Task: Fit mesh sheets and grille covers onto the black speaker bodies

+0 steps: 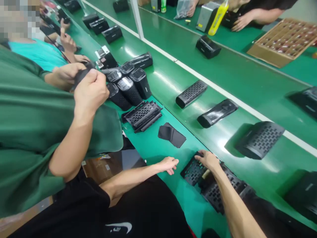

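My right hand (207,159) lies on a stack of black perforated grille panels (195,172) at the near edge of the green bench, its fingers curled over the top panel's far edge. My left hand (169,164) rests on the green bench surface (158,148) just left of that stack, its fingers loosely spread and holding nothing. A small folded black cloth piece (171,135) lies a little beyond my left hand. Farther back sits another pile of grille panels (142,115).
A co-worker in a green shirt (29,125) stands close on the left, both hands (90,91) working a black part. Upright black speaker housings (130,87) cluster beside them. Black casings (191,93) (217,113) (260,138) ride the green conveyor. Other people work across it beside a cardboard tray (284,41).
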`<action>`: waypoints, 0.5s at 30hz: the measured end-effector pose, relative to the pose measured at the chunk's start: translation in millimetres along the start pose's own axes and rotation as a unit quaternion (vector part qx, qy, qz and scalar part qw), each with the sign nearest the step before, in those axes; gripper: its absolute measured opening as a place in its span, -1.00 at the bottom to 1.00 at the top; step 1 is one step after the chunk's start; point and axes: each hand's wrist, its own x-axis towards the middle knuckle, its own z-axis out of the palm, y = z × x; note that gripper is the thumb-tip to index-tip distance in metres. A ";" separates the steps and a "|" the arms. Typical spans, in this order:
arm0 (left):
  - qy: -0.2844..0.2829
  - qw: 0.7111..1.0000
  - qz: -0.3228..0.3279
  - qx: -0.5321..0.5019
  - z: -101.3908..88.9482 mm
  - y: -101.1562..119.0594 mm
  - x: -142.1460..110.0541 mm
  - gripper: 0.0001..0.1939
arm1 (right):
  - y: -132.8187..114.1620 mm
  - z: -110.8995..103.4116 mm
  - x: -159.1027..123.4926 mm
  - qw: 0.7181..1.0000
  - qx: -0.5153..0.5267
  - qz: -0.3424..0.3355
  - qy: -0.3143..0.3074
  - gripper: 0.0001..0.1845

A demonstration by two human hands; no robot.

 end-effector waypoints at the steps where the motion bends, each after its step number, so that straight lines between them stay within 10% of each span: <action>1: 0.004 0.999 -0.021 -0.029 -9.1 -1.0 -4.3 -0.61 | -7.0 -1.6 -4.3 0.999 0.012 -0.035 -0.004 -0.81; 7: -0.008 0.966 -0.043 -0.254 -66.0 -4.0 -31.2 -0.63 | -32.9 43.0 -45.3 0.947 0.113 -0.289 0.079 -0.89; 11: 0.088 0.977 0.041 -0.188 -63.3 -15.2 -30.8 -0.73 | -27.0 81.1 -64.4 0.971 0.099 -0.217 0.031 -0.74; 15: 0.278 0.958 0.073 0.009 -50.9 -31.3 -26.4 -0.57 | -56.9 75.4 -49.2 0.985 0.107 -0.121 0.062 -0.77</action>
